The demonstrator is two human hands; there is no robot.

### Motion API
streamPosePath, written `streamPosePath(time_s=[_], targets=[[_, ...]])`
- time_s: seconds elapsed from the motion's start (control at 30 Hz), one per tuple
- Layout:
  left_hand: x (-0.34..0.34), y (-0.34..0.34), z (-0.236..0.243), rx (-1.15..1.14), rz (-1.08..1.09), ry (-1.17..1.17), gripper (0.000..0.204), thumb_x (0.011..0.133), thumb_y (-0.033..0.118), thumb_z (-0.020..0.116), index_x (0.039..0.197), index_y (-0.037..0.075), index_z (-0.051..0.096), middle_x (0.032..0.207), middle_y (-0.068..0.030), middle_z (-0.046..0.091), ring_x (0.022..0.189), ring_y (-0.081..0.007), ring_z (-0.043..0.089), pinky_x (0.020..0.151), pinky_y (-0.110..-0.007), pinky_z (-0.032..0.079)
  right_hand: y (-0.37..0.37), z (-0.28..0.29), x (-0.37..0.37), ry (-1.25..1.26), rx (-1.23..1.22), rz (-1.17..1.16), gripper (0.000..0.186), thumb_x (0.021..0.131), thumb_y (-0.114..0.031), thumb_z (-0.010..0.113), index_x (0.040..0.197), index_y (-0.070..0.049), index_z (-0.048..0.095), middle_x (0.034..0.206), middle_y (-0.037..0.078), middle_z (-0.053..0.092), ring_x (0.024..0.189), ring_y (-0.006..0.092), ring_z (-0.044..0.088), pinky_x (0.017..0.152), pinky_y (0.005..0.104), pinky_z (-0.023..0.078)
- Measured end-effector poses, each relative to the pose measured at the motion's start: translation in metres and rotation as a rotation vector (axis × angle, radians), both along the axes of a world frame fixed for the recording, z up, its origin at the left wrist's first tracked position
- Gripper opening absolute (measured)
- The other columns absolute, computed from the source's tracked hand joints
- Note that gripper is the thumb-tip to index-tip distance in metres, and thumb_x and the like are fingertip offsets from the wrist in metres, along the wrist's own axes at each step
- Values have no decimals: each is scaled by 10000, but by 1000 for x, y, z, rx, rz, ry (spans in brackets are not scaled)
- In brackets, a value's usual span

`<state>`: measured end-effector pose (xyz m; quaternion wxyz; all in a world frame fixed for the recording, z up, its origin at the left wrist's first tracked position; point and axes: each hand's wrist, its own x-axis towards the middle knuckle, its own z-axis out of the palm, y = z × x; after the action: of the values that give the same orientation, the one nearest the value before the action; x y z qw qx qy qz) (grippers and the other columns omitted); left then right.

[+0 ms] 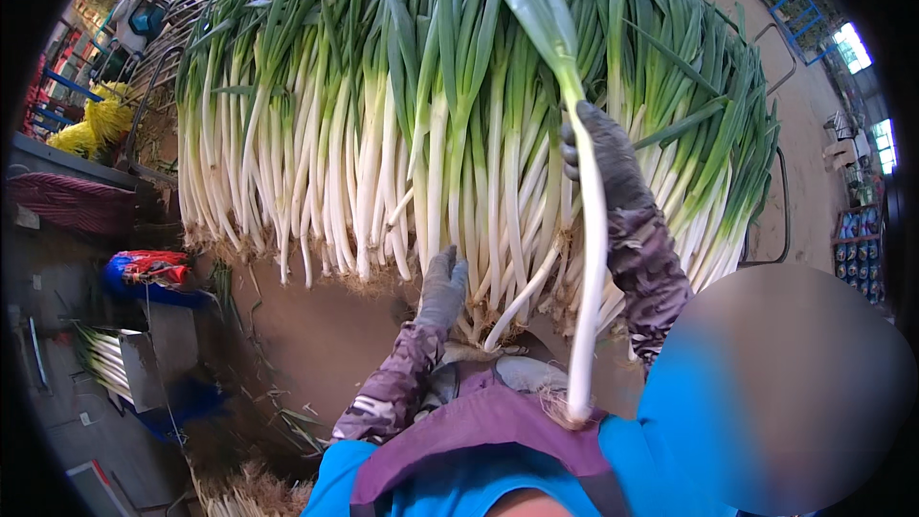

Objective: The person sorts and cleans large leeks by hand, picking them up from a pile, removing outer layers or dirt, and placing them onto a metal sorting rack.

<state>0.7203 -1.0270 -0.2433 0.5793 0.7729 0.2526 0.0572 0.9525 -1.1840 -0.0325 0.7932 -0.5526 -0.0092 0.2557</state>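
Note:
My right hand (613, 155), in a grey glove, is closed round a long green onion (593, 230) near the top of its white shank. The onion's green leaves point up and away, and its rooted end hangs down in front of my purple apron (479, 436). My left hand (443, 289), also gloved, reaches to the lower ends of a broad row of green onions (369, 153). Its fingers are stretched out against the white shanks, with the thumb apart. The row lies side by side, leaves at the far side and roots toward me.
Bent metal bars (785, 201) stand at the row's right side. At the left are a blue container with red material (153, 268), a grey box-like unit (163, 364) beside more onions, and yellow bundles (96, 124). Loose leaf scraps (297, 416) lie on the brown floor.

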Motion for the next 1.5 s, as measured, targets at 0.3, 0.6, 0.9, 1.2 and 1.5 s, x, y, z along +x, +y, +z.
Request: streamPosePath(time_s=[0.3,0.6,0.9,1.2,1.5], targets=[[76,11,-13,404,9,364,483,926,368,630,1237,1,581,1164,-266,649,1077,-440,621,934,-479,498,-40,-34,-13,-70,-263,-51,301,972,-362,624,1107,-107,538,743,-11,557,544,85,546,453,228,467],[77,64,1,665,217,-142,355,842,215,716,1090,18,557,1093,-177,562,1046,-343,556,940,-453,454,-47,-59,-22,-12,-218,-68,338,971,-356,626,1170,-97,536,749,1,568,545,86,543,464,232,471],[103,77,1,297,27,202,813,798,229,790,1420,-47,346,1219,-262,607,1110,-395,621,987,-408,521,-44,-62,-15,-51,-234,-80,354,975,-374,628,1155,-82,539,743,-12,562,554,73,544,461,226,463],[245,204,96,313,49,-252,676,782,287,849,1269,-3,480,1017,-185,695,875,-304,686,814,-377,551,-8,-48,19,-191,-290,-147,356,982,-343,625,1194,-64,565,760,-15,570,577,61,536,500,209,462],[157,148,28,1143,172,-353,564,863,230,758,1314,37,481,1209,-196,599,1068,-320,617,893,-410,546,-5,-99,13,-55,-195,-142,388,981,-345,625,1252,-81,540,775,-6,567,587,67,547,508,219,472]])
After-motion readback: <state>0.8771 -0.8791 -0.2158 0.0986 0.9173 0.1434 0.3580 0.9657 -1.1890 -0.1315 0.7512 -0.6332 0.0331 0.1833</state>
